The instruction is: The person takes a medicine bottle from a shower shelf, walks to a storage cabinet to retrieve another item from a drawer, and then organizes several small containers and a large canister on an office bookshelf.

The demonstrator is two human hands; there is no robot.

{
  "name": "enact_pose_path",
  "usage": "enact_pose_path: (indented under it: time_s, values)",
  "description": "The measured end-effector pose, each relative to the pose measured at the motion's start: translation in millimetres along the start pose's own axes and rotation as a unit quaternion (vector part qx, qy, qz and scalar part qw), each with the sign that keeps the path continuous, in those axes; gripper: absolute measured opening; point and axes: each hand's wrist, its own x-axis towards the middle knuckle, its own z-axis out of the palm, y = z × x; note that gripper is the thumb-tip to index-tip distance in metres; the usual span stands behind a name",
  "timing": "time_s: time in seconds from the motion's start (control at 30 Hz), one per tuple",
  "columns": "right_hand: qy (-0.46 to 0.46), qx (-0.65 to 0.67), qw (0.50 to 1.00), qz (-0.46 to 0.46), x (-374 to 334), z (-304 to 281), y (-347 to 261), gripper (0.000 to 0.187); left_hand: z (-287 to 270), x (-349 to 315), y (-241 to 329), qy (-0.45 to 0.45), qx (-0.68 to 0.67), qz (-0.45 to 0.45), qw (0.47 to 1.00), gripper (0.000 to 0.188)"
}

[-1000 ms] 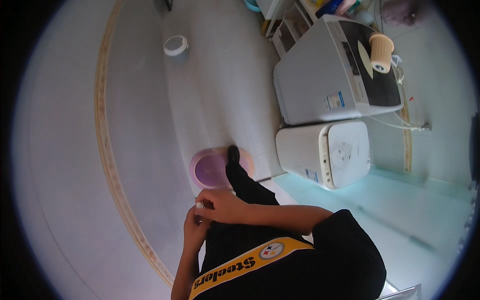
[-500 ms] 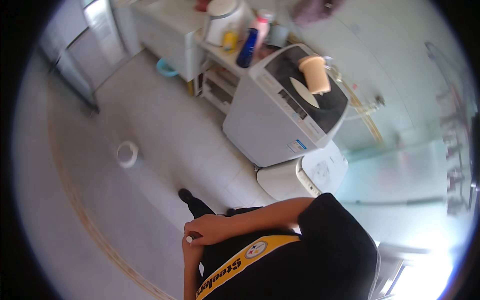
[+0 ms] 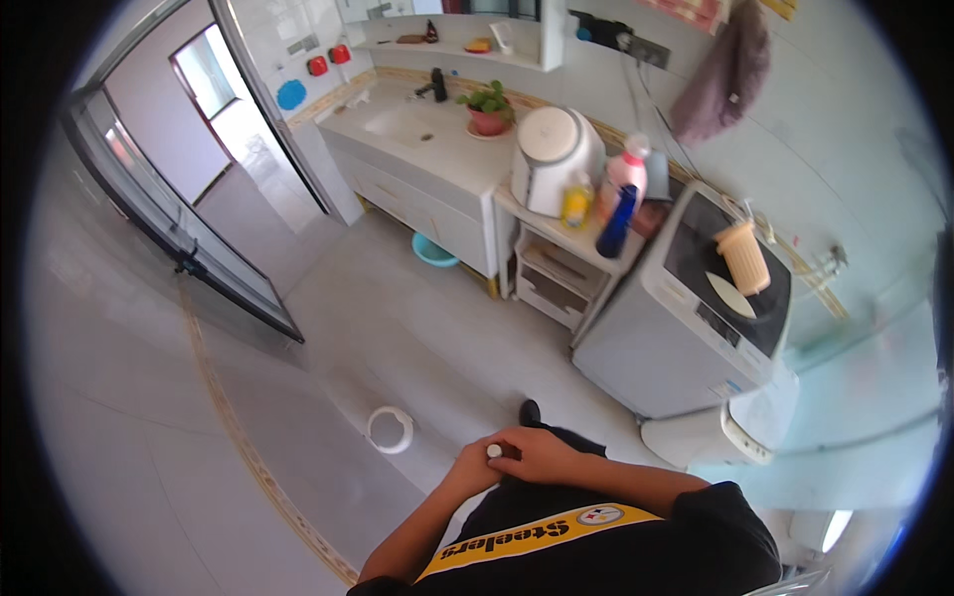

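Observation:
My left hand (image 3: pixel 471 471) and my right hand (image 3: pixel 542 455) meet in front of my black shirt. Their fingers are closed around a thin stick with a white round end (image 3: pixel 494 451), which points up between them. The rest of that stick is hidden by my hands and body, so its kind does not show. A white round-rimmed thing (image 3: pixel 390 429), like a small bin, stands on the floor just ahead and to the left of my hands. A dark shoe (image 3: pixel 531 411) shows beyond my right hand.
To the right stand a washing machine (image 3: pixel 636 348) with a peach container (image 3: pixel 743 258) on its lid and a white lidded bin (image 3: pixel 696 437). Ahead are a shelf (image 3: pixel 556 273) with bottles, a sink counter (image 3: pixel 447 149) and a light-blue basin (image 3: pixel 434 250). At left is a glass door (image 3: pixel 189 243).
The view has swung up and to the left, bringing the sink, plant and doorway into sight. Both hands stay closed together around the stick.

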Motion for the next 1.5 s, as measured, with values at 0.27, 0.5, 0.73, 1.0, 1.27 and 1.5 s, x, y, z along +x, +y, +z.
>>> enact_pose_path:
  time_s: [0.27, 0.5, 0.73, 1.0, 1.27, 1.5]
  values:
    - [0.001, -0.004, 0.993, -0.119, 201, -49, 32, 0.037, -127, 96, -3, 0.035, 0.034, -0.106, 0.993, 0.038]
    - [-0.112, -0.021, 0.966, -0.23, 403, -100, 8, 0.036, -248, 170, -29, 0.201, -0.071, -0.134, 0.968, 0.036]
    - [-0.172, 0.196, 0.965, -0.03, 541, -108, 31, 0.037, -352, 251, -73, 0.17, -0.165, -0.142, 0.961, 0.028]
    - [-0.265, -0.075, 0.896, 0.349, 623, -40, 319, 0.082, -520, 317, -133, 0.083, -0.211, -0.157, 0.961, 0.027]
    - [-0.172, -0.109, 0.916, 0.345, 732, -28, 291, 0.081, -652, 360, -145, 0.085, -0.172, -0.127, 0.973, 0.029]
    - [-0.215, -0.139, 0.911, 0.324, 821, -31, 272, 0.079, -697, 359, -166, 0.096, -0.194, -0.151, 0.965, 0.029]
